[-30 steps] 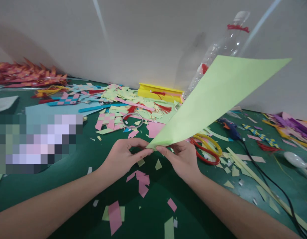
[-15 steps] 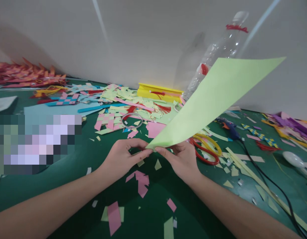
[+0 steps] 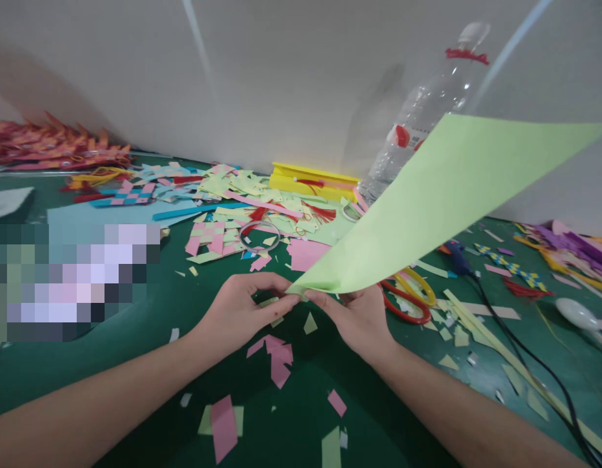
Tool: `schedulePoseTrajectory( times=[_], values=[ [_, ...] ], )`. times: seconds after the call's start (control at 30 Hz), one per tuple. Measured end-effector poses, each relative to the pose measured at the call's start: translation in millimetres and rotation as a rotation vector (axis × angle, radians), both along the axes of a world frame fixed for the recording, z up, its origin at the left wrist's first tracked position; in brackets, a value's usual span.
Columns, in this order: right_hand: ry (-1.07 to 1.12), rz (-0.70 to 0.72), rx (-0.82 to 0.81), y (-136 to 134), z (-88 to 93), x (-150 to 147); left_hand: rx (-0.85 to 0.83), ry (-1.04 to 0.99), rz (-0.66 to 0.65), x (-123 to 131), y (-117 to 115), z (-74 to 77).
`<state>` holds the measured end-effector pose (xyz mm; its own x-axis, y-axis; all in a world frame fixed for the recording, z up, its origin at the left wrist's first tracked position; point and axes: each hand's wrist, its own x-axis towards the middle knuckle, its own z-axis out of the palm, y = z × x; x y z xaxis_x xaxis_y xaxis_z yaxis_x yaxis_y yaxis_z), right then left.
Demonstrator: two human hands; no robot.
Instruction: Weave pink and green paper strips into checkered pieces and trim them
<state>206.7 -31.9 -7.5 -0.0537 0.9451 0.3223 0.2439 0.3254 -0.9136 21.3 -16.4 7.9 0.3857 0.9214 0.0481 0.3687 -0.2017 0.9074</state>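
A large sheet of light green paper [image 3: 428, 208] rises up and to the right from my fingers, its near end curled and narrowing to a corner. My left hand [image 3: 249, 302] pinches that corner between thumb and forefinger. Close beside it, my right hand [image 3: 362, 318] grips the paper's lower edge, thumb in front and the other fingers partly hidden behind the sheet. Both hands are held just above the green table [image 3: 174, 416]. Behind my right hand lie scissors with red and yellow handles [image 3: 411, 312], their blades not visible.
Pink scraps [image 3: 279, 361] and green scraps litter the table. A clear plastic bottle [image 3: 430, 97] leans at the back wall near a yellow tray-like piece [image 3: 286, 179]. A blue glue gun [image 3: 459, 257] with a black cord and a white spoon [image 3: 576, 313] lie right. A ring [image 3: 242, 240] sits mid-table.
The far end of the green sheet has swung to the right and opened wider, showing more of the bottle's label. Both hands stay nearly in place, still pinching the near corner.
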Motion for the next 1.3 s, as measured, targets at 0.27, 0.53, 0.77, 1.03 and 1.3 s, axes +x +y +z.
schedulePoseTrajectory(
  times=[0.27, 0.53, 0.77, 1.03, 1.3],
  values=[
    [0.043, 0.080, -0.027, -1, -1.1, -2, -0.038, -0.061, -0.046, 4, 4, -2.9],
    [0.343, 0.151, -0.126, 1, -2.7, -6, -0.089, -0.022, -0.022, 5, -1, 0.7],
    [0.591, 0.116, -0.302, 9, -8.7, -5, -0.117, 0.013, -0.038, 5, 2, 2.0],
    [0.822, 0.093, -0.442, 19, -8.9, 1, -0.127, 0.069, -0.094, 6, 3, 2.4],
    [0.863, 0.088, -0.484, 21, -7.3, 2, -0.103, 0.083, -0.148, 6, 1, -2.0]
  ],
)
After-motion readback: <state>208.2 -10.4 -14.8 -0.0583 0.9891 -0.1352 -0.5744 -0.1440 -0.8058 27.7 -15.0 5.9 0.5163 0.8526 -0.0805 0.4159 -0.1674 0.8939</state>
